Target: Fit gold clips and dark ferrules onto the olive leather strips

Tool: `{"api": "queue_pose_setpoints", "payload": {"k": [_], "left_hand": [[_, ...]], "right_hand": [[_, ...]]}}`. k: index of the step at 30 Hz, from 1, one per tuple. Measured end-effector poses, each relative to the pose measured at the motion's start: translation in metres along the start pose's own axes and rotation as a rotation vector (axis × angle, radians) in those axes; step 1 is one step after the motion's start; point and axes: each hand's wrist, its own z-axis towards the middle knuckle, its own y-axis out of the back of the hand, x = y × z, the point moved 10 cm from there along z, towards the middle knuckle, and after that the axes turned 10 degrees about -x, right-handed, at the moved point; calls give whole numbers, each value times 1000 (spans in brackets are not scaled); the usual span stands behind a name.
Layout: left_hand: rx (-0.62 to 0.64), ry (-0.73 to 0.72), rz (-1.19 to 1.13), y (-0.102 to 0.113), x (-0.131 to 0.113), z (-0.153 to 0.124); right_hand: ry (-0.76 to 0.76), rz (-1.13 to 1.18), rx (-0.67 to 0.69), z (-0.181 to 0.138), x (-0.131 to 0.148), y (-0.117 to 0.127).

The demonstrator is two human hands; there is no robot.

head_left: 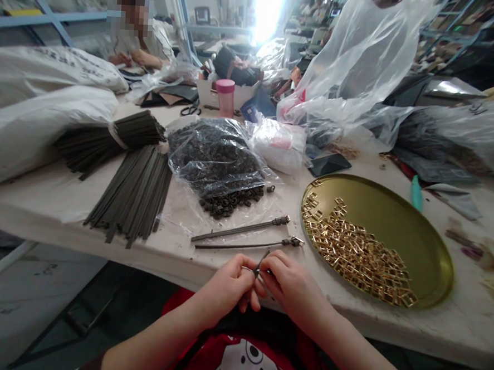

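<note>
My left hand point(228, 287) and my right hand point(291, 285) meet at the table's near edge, both pinched on a thin dark strap point(262, 262) with a small metal part at its end. Just beyond them lie two finished straps point(244, 229) with metal ends. A round gold tray point(411, 228) to the right holds several gold buckles point(360, 253). An open plastic bag of small dark rings point(219, 161) sits ahead, with loose rings point(229, 203) spilled at its mouth.
Bundles of dark straps point(133, 195) lie left of the bag. White sacks point(38, 111) fill the far left. A pink cup point(225, 97), a phone point(329, 164), scissors and clear plastic bags point(359, 63) crowd the back. Another person point(139, 39) sits across the table.
</note>
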Motion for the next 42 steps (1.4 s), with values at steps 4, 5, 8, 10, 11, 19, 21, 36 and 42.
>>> {"api": "queue_pose_setpoints", "payload": {"k": [4, 5, 8, 10, 11, 19, 21, 36, 42], "left_hand": [[-52, -38, 40, 11, 4, 6], [-72, -58, 35, 15, 2, 7], [-53, -68, 27, 18, -1, 8], [6, -53, 39, 14, -3, 6], [23, -50, 44, 12, -4, 4], [15, -97, 220, 7, -13, -5], [10, -123, 280, 6, -14, -8], [118, -177, 406, -4, -19, -20], [89, -166, 195, -5, -25, -14]], "right_hand": [[-65, 131, 143, -7, 1, -8], [-81, 195, 202, -11, 2, -12], [-150, 324, 295, -22, -6, -18], [-229, 336, 219, -23, -23, -15], [-286, 347, 153, -22, -34, -12], [-712, 1026, -194, -28, -66, -10], [-762, 1154, -236, -31, -65, -13], [-595, 967, -368, -27, -45, -7], [-602, 1071, -333, -20, -36, -34]]}}
